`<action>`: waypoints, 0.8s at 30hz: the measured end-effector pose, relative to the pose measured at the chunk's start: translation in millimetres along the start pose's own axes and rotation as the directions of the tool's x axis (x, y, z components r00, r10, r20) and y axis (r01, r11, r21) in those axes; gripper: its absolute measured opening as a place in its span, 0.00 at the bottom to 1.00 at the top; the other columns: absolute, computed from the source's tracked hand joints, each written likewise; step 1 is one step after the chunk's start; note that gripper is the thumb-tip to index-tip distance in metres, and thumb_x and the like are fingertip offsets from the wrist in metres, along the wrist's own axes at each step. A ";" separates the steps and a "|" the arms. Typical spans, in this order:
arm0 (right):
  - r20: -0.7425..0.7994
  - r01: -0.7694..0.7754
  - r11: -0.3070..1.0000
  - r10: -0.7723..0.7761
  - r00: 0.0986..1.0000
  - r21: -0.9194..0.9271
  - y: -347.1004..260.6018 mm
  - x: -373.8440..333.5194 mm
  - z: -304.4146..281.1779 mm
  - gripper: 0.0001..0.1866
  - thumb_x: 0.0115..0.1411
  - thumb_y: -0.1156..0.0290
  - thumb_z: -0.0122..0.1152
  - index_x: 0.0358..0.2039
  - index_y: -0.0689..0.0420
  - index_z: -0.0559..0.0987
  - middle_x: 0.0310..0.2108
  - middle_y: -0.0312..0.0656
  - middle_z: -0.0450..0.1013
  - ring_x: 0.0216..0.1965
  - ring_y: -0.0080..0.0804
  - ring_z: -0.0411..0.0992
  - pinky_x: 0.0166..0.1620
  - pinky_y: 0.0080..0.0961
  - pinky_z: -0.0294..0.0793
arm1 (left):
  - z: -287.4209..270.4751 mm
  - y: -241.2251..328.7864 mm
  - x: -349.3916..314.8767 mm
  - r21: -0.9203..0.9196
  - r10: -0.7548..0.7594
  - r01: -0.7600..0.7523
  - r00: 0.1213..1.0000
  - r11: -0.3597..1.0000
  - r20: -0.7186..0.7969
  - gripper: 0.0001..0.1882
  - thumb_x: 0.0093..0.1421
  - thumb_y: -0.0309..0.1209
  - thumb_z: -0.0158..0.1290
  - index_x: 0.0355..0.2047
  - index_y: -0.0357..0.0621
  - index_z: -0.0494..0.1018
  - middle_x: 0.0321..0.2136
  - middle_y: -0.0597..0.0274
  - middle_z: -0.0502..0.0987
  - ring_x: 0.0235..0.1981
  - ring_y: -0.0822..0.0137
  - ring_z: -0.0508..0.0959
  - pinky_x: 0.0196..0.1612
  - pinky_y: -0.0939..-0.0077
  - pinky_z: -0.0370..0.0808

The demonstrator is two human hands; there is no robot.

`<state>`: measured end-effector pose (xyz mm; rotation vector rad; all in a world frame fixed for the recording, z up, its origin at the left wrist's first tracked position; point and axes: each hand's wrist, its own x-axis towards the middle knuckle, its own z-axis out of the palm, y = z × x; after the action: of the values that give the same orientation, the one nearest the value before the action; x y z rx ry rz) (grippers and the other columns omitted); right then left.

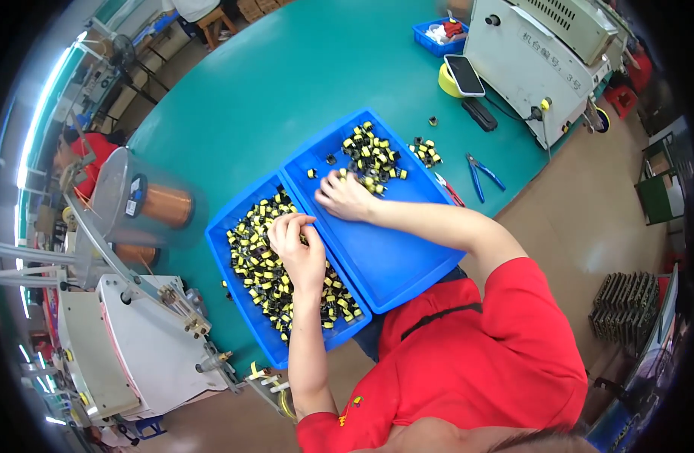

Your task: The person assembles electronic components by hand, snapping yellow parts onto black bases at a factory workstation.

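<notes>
Two blue plastic trays lie side by side before me. The left tray (224,260) is heaped with small black coil bobbins (260,260) wrapped in yellow tape. Above that heap, near the divide between the trays, my left hand (295,245) has its fingers curled inward; whatever they may hold is hidden. The right tray (388,268) has a smaller pile of the same bobbins (371,151) at its far end. My right hand (347,198) reaches down at the near edge of this pile, fingers apart, close to a few loose bobbins. Its fingertips are partly blurred.
Right of the trays, on the green table (241,98), lie more bobbins (426,151), red-handled pliers (449,190) and blue pliers (483,177). Farther off are a phone (464,75) on a yellow tape roll (447,81) and a grey machine (524,72). Copper wire spools (166,206) stand left.
</notes>
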<state>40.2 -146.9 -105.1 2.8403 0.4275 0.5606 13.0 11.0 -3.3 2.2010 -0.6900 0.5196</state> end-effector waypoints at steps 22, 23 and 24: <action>-0.012 -0.168 0.979 0.170 0.985 0.112 -11.8 -38.6 -16.3 0.23 0.53 0.48 0.51 0.46 0.45 0.68 0.35 0.61 0.65 0.28 0.52 0.65 0.18 0.31 0.68 | 15.4 5.6 -6.6 0.004 0.039 -0.039 0.999 0.999 0.013 0.07 0.49 0.16 0.47 0.26 0.39 0.71 0.30 0.58 0.73 0.41 0.57 0.70 0.47 0.65 0.66; 0.014 -0.232 0.963 0.233 0.972 0.139 -13.4 -38.0 -16.0 0.24 0.53 0.47 0.52 0.47 0.45 0.67 0.36 0.61 0.65 0.28 0.51 0.65 0.18 0.30 0.68 | 15.5 6.7 -6.5 0.006 0.049 -0.049 0.999 0.999 0.020 0.07 0.49 0.16 0.47 0.26 0.40 0.71 0.30 0.58 0.73 0.41 0.57 0.70 0.47 0.65 0.65; 0.007 -0.273 0.951 0.274 0.962 0.146 -15.9 -36.9 -15.7 0.24 0.53 0.48 0.52 0.48 0.45 0.67 0.36 0.62 0.65 0.27 0.51 0.64 0.20 0.31 0.67 | 14.3 9.2 -5.9 0.004 0.044 -0.044 0.998 0.999 0.039 0.07 0.49 0.16 0.47 0.26 0.40 0.71 0.30 0.59 0.73 0.41 0.57 0.70 0.48 0.65 0.65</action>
<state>-2.5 -141.5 -107.5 3.0620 0.0765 0.6209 4.9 -3.2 -10.6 2.2099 -0.7600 0.5021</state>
